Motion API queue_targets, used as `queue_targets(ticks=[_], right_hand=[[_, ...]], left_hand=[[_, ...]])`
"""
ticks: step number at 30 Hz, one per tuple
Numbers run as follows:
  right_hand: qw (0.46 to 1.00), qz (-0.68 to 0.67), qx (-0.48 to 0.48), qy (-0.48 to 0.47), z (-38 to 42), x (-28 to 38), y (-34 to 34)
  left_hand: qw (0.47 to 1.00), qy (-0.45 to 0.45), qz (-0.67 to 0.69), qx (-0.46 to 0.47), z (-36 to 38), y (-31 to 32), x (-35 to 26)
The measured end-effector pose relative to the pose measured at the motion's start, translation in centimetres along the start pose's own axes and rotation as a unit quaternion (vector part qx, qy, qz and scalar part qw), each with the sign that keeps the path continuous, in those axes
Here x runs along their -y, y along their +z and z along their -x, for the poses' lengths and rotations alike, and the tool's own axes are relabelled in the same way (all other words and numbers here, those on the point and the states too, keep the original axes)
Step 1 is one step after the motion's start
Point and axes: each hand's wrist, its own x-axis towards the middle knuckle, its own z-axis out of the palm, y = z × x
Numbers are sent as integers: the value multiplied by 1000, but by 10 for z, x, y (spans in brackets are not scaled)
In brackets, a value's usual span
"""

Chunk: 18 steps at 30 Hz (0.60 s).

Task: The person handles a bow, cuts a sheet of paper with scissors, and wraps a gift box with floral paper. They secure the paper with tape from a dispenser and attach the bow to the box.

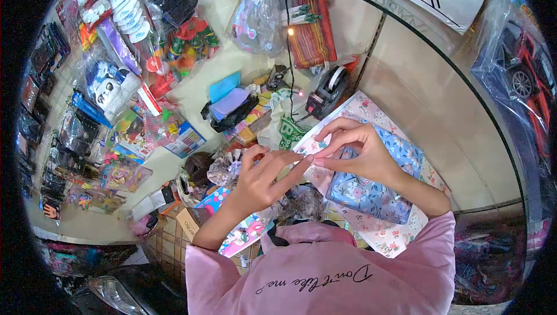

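My left hand (pixel 264 178) and my right hand (pixel 357 146) meet at the fingertips in mid-air, in front of my chest. The thumbs and forefingers of both are pinched together. Whatever small thing lies between them is too fine to make out. Below and beside my right hand lies a package in blue floral paper (pixel 383 184). It rests on a larger sheet of pale pink floral wrapping paper (pixel 426 170). A black tape dispenser (pixel 328 91) stands just beyond my right hand.
A green-and-white plastic bag (pixel 285 129) and blue and lilac packets (pixel 229 100) lie ahead. A black cable with lights (pixel 288 54) hangs down. Bagged goods (pixel 110 88) fill the left side. Right stands a boxed red toy car (pixel 531 77). A brown box (pixel 188 223) is near my left forearm.
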Motion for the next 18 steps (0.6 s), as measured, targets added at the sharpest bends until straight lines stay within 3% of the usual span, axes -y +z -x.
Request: queue_targets(ticks=[2,5,11,14,18], right_hand=[[999,30,-3,-32,0,-4,0],[999,-28,-19,35,-3,6,1],[989,-50,54,129,-5,16,-6],[970,-134,136,150,2,8,-13],[956,-182,138,183,19,9,-12]], left_hand=[[1000,-4,5,-1,1,1,0],[1000,1,3,-2,1,1,0],[1000,26,13,4,-1,-1,3],[999,49,15,-3,-6,-6,1],[997,77,-10,-29,-10,-15,-13]])
